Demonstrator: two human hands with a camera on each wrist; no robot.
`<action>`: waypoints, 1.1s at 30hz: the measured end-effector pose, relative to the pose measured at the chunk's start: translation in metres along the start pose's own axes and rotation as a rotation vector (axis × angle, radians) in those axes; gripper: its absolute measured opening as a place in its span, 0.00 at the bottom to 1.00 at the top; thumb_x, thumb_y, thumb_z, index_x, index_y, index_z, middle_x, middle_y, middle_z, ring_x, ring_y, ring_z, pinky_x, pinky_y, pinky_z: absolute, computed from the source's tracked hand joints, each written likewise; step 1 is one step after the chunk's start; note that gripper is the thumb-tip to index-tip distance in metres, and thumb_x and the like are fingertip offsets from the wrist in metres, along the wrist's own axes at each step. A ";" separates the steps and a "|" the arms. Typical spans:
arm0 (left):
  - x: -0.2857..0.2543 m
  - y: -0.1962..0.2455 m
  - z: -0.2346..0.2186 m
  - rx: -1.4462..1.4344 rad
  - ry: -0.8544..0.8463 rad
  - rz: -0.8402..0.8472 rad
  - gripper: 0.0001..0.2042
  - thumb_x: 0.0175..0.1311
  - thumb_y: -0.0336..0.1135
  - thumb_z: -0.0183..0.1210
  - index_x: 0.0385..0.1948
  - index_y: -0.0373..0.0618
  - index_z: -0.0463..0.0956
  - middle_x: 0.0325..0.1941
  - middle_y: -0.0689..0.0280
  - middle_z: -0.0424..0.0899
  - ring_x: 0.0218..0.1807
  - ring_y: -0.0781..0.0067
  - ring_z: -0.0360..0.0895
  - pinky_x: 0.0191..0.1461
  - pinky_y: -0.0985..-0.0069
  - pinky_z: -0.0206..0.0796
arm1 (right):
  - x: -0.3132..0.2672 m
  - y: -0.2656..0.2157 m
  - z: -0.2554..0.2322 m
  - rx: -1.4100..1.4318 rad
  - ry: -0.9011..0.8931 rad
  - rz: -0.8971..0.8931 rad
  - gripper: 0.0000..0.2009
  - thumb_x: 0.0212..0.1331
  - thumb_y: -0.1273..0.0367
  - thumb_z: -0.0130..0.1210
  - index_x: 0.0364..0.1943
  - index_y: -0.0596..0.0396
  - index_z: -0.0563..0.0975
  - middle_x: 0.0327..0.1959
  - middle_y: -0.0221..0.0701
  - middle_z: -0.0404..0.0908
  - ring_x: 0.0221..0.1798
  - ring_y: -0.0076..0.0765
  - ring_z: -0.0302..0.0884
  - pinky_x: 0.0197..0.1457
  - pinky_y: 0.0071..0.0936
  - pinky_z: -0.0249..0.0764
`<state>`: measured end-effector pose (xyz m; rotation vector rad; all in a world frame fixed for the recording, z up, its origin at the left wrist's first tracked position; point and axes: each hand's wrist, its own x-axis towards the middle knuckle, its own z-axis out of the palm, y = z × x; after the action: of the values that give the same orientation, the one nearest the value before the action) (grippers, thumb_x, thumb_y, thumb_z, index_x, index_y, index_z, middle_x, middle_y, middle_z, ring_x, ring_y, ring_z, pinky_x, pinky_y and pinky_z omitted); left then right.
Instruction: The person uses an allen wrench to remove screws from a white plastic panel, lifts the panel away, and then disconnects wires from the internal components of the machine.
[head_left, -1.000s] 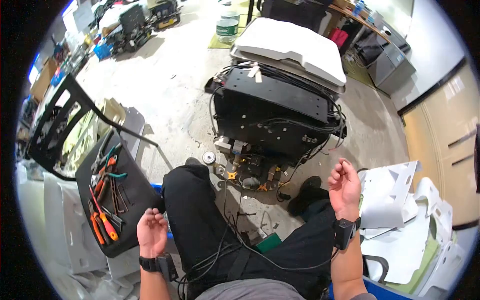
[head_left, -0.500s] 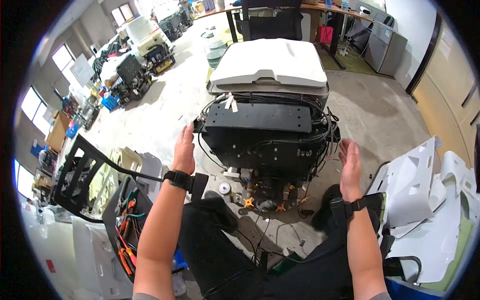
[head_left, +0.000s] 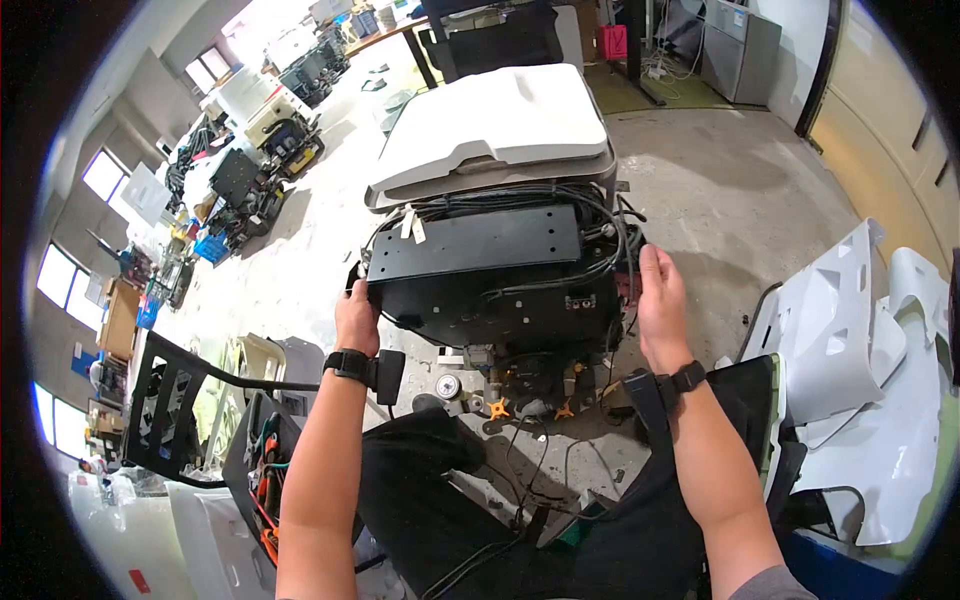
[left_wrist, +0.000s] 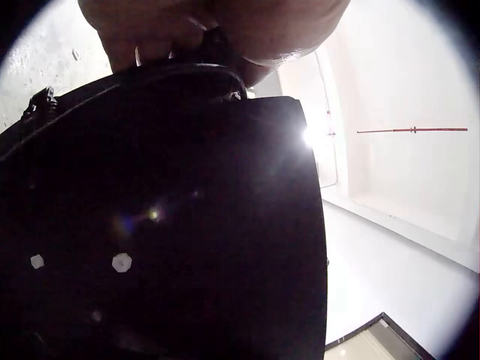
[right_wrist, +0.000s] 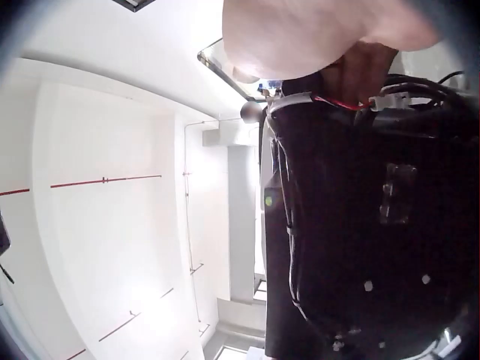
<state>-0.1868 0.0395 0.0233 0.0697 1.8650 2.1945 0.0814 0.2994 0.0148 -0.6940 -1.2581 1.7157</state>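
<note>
A black metal box (head_left: pixel 475 285) with a white lid (head_left: pixel 500 120) above it stands between the hands, cables bundled along its top and right side. The left hand (head_left: pixel 357 318) grips the box's left edge, its fingertips mostly hidden. At the right edge, beside the cables, the right hand (head_left: pixel 662 305) holds on with its fingers curled behind the side. In the left wrist view the hand (left_wrist: pixel 217 30) is at the rim of the dark box (left_wrist: pixel 172 180). A red wire lies by the hand (right_wrist: pixel 330 37) in the right wrist view, next to the box (right_wrist: pixel 360 210).
Orange star-shaped knobs (head_left: pixel 497 408) and a small round metal part (head_left: pixel 448 385) are low under the box. Tools (head_left: pixel 268 490) lie on a black chair seat at the left. White panels (head_left: pixel 830 330) lean at the right. Loose cables (head_left: pixel 530 490) run between the legs.
Both hands have risen from beside the thighs and moved forward to the two sides of the black box, which they now grip. The head view has tilted up.
</note>
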 end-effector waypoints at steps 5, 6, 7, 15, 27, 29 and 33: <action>-0.011 0.006 0.012 0.065 0.091 0.013 0.08 0.61 0.39 0.48 0.28 0.44 0.67 0.18 0.72 0.64 0.16 0.80 0.59 0.19 0.81 0.54 | 0.005 -0.001 -0.004 0.008 -0.041 0.058 0.20 0.61 0.60 0.48 0.49 0.63 0.68 0.36 0.29 0.75 0.31 0.21 0.74 0.31 0.21 0.74; -0.010 0.007 0.010 0.073 0.072 -0.007 0.08 0.61 0.39 0.48 0.28 0.45 0.67 0.18 0.72 0.64 0.16 0.81 0.59 0.19 0.81 0.54 | 0.005 -0.004 -0.004 0.002 -0.041 0.067 0.20 0.61 0.61 0.48 0.50 0.64 0.68 0.35 0.30 0.76 0.30 0.22 0.75 0.32 0.21 0.74; -0.009 0.005 0.007 0.081 0.053 -0.029 0.08 0.61 0.38 0.48 0.27 0.45 0.67 0.17 0.73 0.63 0.15 0.81 0.59 0.18 0.81 0.53 | 0.005 -0.005 -0.004 -0.006 -0.042 0.077 0.20 0.61 0.61 0.48 0.50 0.64 0.67 0.34 0.30 0.76 0.30 0.23 0.75 0.32 0.22 0.74; -0.013 -0.008 0.000 -0.002 0.126 0.004 0.07 0.60 0.34 0.49 0.33 0.40 0.68 0.26 0.69 0.70 0.26 0.78 0.68 0.26 0.80 0.61 | 0.012 -0.004 -0.004 -0.014 -0.039 -0.006 0.18 0.63 0.63 0.45 0.47 0.67 0.71 0.34 0.29 0.77 0.31 0.21 0.74 0.34 0.20 0.73; -0.064 -0.004 0.004 -0.070 0.134 -0.024 0.05 0.58 0.31 0.51 0.28 0.41 0.69 0.24 0.71 0.71 0.25 0.82 0.64 0.27 0.83 0.55 | 0.042 -0.006 -0.003 0.048 -0.001 0.111 0.15 0.62 0.64 0.45 0.45 0.62 0.74 0.37 0.30 0.78 0.33 0.25 0.75 0.32 0.24 0.73; -0.074 -0.002 0.007 -0.073 0.155 -0.028 0.05 0.59 0.32 0.51 0.31 0.40 0.70 0.26 0.71 0.72 0.26 0.82 0.66 0.29 0.82 0.56 | 0.044 -0.012 -0.001 0.015 -0.001 0.127 0.15 0.62 0.64 0.45 0.45 0.62 0.74 0.36 0.30 0.78 0.32 0.25 0.75 0.32 0.23 0.73; -0.087 -0.005 0.006 -0.032 0.132 -0.002 0.11 0.61 0.39 0.53 0.36 0.41 0.71 0.30 0.72 0.74 0.29 0.84 0.67 0.33 0.84 0.60 | 0.060 -0.008 -0.003 -0.036 -0.056 0.167 0.15 0.61 0.64 0.45 0.44 0.60 0.74 0.35 0.29 0.78 0.29 0.24 0.75 0.31 0.23 0.73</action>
<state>-0.1012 0.0259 0.0306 -0.0851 1.8960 2.2771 0.0589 0.3550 0.0250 -0.7970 -1.3031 1.8626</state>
